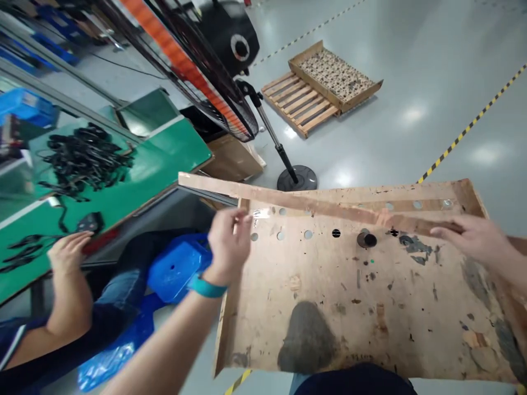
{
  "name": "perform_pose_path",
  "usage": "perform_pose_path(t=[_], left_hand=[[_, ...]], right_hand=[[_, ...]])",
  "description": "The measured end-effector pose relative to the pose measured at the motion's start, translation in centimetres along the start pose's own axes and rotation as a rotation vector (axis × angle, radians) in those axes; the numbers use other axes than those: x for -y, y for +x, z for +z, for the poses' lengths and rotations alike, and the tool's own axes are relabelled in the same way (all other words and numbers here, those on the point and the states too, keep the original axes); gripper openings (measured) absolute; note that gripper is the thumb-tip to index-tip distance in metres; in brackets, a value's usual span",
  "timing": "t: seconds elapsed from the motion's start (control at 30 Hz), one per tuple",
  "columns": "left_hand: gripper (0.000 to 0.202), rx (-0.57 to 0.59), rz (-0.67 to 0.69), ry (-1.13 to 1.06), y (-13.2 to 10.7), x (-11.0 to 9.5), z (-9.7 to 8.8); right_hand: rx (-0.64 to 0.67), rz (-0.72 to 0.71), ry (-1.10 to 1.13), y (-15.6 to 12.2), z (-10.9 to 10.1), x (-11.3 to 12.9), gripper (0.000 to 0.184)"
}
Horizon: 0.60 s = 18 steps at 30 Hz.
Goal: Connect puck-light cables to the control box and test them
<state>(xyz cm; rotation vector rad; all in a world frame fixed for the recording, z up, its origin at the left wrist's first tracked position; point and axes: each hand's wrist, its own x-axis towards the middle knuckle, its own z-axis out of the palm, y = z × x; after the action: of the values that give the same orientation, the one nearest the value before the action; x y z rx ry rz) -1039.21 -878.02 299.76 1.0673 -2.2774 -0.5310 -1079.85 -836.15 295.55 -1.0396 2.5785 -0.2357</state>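
Note:
A long thin wooden strip (284, 198) slants across the far side of a shallow wooden tray (313, 274), its left end sticking out past the tray. My right hand (465, 236) grips the strip near its right end. My left hand (228, 244), with a teal wristband (208, 287), is closed above the tray's left side wall, below the strip. What its fingers hold, if anything, I cannot make out; a shiny clear patch (261, 213) shows just beside them. Round holes and a dark round piece (370, 240) are visible in the tray's stained bottom.
At left, a co-worker's hand (69, 252) touches a black plug-like part (89, 222) on a green workbench (164, 151) with heaped black cables (84, 156). A standing fan (230, 38) rises behind the tray. Blue stool (179, 266); pallet (300, 104) with another tray (337, 74) farther off.

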Motion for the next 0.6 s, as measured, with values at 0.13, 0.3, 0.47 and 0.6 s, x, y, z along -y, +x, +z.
perform_pose_path(t=[0.13,0.3,0.47,0.6], left_hand=[[0.087,0.204,0.38,0.227,9.2,7.7,-0.2],[0.068,0.598,0.216,0.411,15.1,12.5,4.8],[0.044,0.599,0.21,0.503,14.7,14.9,9.8],[0.066,0.51,0.378,0.519,13.2,15.9,13.0]], right_hand=[[-0.188,-0.15,-0.129,5.6,-0.1,0.3,0.09],[-0.395,-0.274,-0.27,10.8,0.6,0.6,0.083],[-0.235,-0.118,-0.403,16.5,2.0,-0.5,0.07],[-0.219,-0.088,-0.457,19.6,4.8,-2.3,0.058]])
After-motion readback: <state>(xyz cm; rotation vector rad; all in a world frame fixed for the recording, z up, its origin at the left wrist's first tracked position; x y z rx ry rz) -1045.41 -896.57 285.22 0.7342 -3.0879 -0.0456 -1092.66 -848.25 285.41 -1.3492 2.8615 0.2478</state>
